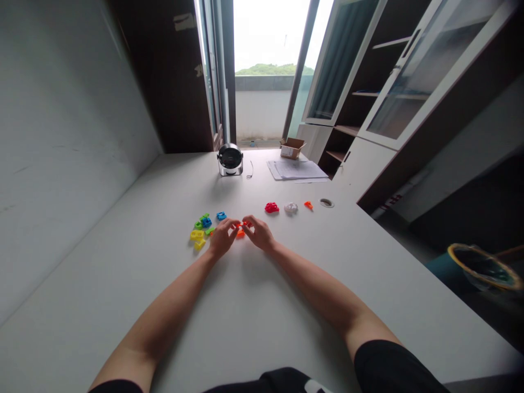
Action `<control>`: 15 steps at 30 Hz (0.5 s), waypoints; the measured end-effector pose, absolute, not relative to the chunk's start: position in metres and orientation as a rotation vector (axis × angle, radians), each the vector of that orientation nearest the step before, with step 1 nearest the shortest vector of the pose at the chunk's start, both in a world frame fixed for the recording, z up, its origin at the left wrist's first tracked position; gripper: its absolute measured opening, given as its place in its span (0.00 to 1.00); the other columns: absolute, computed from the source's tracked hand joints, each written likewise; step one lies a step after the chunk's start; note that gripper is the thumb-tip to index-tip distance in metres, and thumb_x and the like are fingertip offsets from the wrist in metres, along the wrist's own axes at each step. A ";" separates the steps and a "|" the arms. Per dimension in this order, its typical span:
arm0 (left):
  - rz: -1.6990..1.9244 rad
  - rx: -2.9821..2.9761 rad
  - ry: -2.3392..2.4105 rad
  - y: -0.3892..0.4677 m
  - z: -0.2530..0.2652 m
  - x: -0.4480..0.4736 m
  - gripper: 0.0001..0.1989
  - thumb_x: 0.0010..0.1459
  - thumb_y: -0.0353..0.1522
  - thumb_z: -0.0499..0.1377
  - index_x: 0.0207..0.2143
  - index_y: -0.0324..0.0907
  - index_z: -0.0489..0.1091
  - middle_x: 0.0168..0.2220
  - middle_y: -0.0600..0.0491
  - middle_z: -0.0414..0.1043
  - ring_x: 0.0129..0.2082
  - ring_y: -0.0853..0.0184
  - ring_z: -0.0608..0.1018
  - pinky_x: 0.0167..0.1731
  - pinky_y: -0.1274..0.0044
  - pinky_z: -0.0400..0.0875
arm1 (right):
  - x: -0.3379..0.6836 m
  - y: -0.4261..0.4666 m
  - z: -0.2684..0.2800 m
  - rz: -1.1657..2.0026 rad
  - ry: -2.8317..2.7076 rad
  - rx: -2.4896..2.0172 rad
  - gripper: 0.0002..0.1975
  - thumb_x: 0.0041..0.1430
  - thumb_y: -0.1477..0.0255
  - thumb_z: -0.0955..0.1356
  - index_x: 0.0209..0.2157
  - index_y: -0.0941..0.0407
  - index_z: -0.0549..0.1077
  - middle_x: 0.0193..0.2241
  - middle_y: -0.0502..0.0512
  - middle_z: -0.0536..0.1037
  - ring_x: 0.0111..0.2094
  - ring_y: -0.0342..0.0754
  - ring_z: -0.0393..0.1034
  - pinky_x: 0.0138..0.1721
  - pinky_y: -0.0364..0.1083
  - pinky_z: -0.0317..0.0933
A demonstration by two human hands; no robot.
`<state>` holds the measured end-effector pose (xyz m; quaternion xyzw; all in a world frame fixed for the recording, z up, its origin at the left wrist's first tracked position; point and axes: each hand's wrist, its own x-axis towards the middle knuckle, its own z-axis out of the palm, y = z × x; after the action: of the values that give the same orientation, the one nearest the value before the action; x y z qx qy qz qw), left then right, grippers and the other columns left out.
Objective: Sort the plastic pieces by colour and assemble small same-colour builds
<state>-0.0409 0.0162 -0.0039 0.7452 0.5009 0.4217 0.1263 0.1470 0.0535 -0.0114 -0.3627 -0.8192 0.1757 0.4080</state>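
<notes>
My left hand [222, 237] and my right hand [259, 233] meet over the white table, fingers bent in a pinch. Between the fingertips is a small red plastic piece [244, 224], partly covered by the fingers. An orange plastic piece [240, 234] shows just below it; whether it is held or lies on the table I cannot tell. Left of my left hand are blue pieces [221, 215], green pieces [204, 217] and yellow pieces [197, 234]. Beyond my right hand lie a red cluster [271, 207], a whitish cluster [291, 208] and a small orange piece [308, 205].
At the back of the table [172, 202] stands a black round device on a metal stand [230, 158], with a short cord [250, 170] beside it. Papers [297, 170] and an open cardboard box [291, 148] are at the back right. A round cable hole [326, 202] opens near the right edge.
</notes>
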 end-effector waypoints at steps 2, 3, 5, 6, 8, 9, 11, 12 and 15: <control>1.242 2.178 1.457 0.017 -0.005 -0.042 0.08 0.65 0.30 0.56 0.45 0.45 0.73 0.42 0.51 0.76 0.39 0.65 0.77 0.44 0.71 0.73 | 0.147 0.054 -0.012 0.455 -2.049 -0.916 0.09 0.69 0.63 0.64 0.44 0.52 0.71 0.35 0.52 0.80 0.35 0.47 0.74 0.41 0.44 0.65; 1.252 2.180 1.454 0.017 -0.006 -0.042 0.09 0.65 0.30 0.56 0.45 0.45 0.74 0.42 0.51 0.76 0.40 0.65 0.77 0.44 0.71 0.73 | 0.147 0.054 -0.012 0.461 -2.040 -0.912 0.09 0.69 0.63 0.64 0.45 0.52 0.71 0.36 0.53 0.80 0.35 0.47 0.74 0.41 0.45 0.65; 1.272 2.183 1.448 0.018 -0.007 -0.042 0.09 0.65 0.30 0.56 0.45 0.45 0.74 0.42 0.50 0.76 0.41 0.64 0.77 0.44 0.71 0.73 | 0.147 0.054 -0.012 0.473 -2.028 -0.897 0.10 0.70 0.63 0.63 0.46 0.52 0.71 0.37 0.53 0.80 0.35 0.47 0.75 0.41 0.45 0.65; 1.279 2.182 1.448 0.018 -0.007 -0.042 0.09 0.65 0.30 0.56 0.45 0.45 0.74 0.43 0.50 0.76 0.41 0.64 0.77 0.45 0.71 0.73 | 0.147 0.054 -0.012 0.478 -2.026 -0.889 0.10 0.70 0.64 0.63 0.47 0.51 0.71 0.38 0.53 0.81 0.36 0.47 0.75 0.42 0.45 0.65; 1.286 2.176 1.453 0.018 -0.007 -0.042 0.09 0.66 0.31 0.56 0.46 0.45 0.74 0.43 0.50 0.77 0.42 0.63 0.77 0.45 0.71 0.73 | 0.147 0.053 -0.012 0.485 -2.026 -0.875 0.11 0.70 0.64 0.62 0.49 0.51 0.71 0.40 0.54 0.80 0.36 0.48 0.75 0.43 0.46 0.65; 1.286 2.172 1.456 0.017 -0.007 -0.042 0.09 0.66 0.31 0.56 0.46 0.46 0.74 0.43 0.50 0.77 0.42 0.63 0.77 0.45 0.71 0.73 | 0.147 0.053 -0.012 0.485 -2.024 -0.869 0.11 0.70 0.64 0.63 0.49 0.51 0.71 0.41 0.54 0.80 0.37 0.48 0.75 0.43 0.46 0.66; 1.286 2.164 1.464 0.016 -0.006 -0.042 0.09 0.66 0.32 0.56 0.45 0.45 0.74 0.43 0.50 0.77 0.43 0.63 0.78 0.45 0.71 0.73 | 0.147 0.053 -0.011 0.487 -2.021 -0.852 0.12 0.70 0.64 0.63 0.52 0.51 0.70 0.43 0.55 0.79 0.38 0.48 0.75 0.43 0.46 0.66; 1.285 2.159 1.469 0.016 -0.005 -0.042 0.09 0.66 0.33 0.56 0.45 0.45 0.74 0.43 0.50 0.77 0.43 0.62 0.78 0.45 0.71 0.73 | 0.147 0.052 -0.011 0.485 -2.022 -0.842 0.13 0.70 0.65 0.63 0.53 0.51 0.70 0.44 0.55 0.79 0.38 0.48 0.75 0.43 0.47 0.66; 1.291 2.124 1.476 0.016 -0.004 -0.043 0.09 0.67 0.35 0.55 0.45 0.45 0.74 0.43 0.50 0.77 0.43 0.62 0.78 0.44 0.71 0.73 | 0.146 0.052 -0.008 0.453 -2.045 -0.808 0.14 0.69 0.65 0.64 0.53 0.52 0.70 0.44 0.56 0.77 0.42 0.50 0.73 0.46 0.49 0.67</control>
<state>-0.0427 0.0158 -0.0040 0.7290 0.5065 0.4430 0.1252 0.1464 0.0515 -0.0082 -0.3242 -0.8208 0.1820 0.4336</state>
